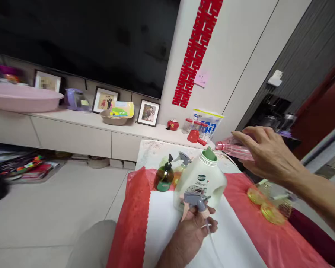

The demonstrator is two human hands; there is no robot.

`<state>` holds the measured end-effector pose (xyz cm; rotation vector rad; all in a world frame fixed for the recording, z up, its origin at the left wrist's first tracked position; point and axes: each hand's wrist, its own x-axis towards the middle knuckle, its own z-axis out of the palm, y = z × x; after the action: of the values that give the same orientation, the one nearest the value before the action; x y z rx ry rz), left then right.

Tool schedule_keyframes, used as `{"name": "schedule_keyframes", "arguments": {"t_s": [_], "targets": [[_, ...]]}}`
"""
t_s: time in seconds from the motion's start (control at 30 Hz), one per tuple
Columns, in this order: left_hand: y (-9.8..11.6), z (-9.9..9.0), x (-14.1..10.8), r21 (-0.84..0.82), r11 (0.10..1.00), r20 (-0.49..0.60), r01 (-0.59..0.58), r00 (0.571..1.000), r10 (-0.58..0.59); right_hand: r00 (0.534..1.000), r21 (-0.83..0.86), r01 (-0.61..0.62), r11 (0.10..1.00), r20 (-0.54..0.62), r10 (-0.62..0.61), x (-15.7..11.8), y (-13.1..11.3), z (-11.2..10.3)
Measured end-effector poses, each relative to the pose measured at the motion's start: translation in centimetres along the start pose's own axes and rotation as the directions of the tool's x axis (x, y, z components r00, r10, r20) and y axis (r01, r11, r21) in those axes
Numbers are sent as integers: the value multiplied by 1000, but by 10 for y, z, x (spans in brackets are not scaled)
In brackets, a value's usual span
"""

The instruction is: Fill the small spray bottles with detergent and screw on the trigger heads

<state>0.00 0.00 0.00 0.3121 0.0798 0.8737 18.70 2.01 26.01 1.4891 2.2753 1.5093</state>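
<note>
My right hand (pixel 265 150) is closed round a clear pink bottle (pixel 233 148), tipped nearly level with its mouth to the left. That mouth is close beside the green pouring spout (pixel 209 153) of a large white detergent jug (pixel 202 173); whether they touch I cannot tell. No stream of liquid shows. Low in front of the jug, my left hand (pixel 187 236) grips a grey spray trigger head (pixel 194 200), its thin clear tube hanging downward. Just left of the jug stand a dark pump bottle (pixel 164 175) and a spray bottle with a grey trigger (pixel 182 159).
White paper (pixel 162 227) lies over a red table cover (pixel 131 223). Yellow transparent containers (pixel 272 213) are at the table's right. Behind, a low white cabinet (pixel 72 130) carries a red ladle-like scoop (pixel 194 136), lidded glass jars (pixel 187 126), a detergent bag (pixel 208 121) and framed photos.
</note>
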Motion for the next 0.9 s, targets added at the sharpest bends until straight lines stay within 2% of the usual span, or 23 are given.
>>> {"name": "schedule_keyframes", "arguments": {"t_s": [0.63,0.9], "targets": [[-2,-6,0,12,1000,34,-11,999,11,1000,-19,-15,1000,1,15,4,2,-2],[1,-1,-1,10,1000,24,-14,1000,13,1000,-46,-24,999,3,24,5,2,-6]]}}
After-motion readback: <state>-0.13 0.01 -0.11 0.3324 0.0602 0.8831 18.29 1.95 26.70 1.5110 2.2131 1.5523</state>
